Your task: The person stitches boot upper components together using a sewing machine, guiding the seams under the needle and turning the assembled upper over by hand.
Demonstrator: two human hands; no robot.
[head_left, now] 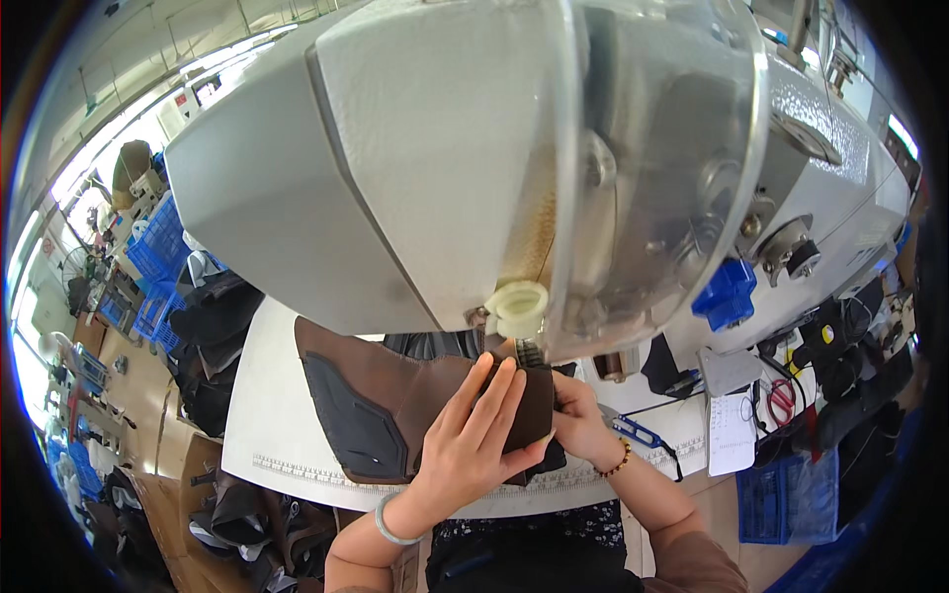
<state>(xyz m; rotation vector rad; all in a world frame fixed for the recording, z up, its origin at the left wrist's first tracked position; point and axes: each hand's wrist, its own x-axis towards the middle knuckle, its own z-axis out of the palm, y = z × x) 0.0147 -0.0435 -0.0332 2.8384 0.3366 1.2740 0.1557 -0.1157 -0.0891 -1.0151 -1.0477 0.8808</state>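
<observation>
A brown leather piece with a dark moulded panel lies under the head of a large grey sewing machine. My left hand lies on top of it, fingers stretched toward the needle area and thumb apart at its near right edge. My right hand grips the right edge of the leather piece, its fingertips partly hidden by the leather. The needle area is mostly covered by the machine head and my left fingertips.
Right of my right hand lie blue thread snips on the white machine table. Farther right are a notepad, red-handled scissors and a blue crate. At left stand a cardboard box and dark piled pieces.
</observation>
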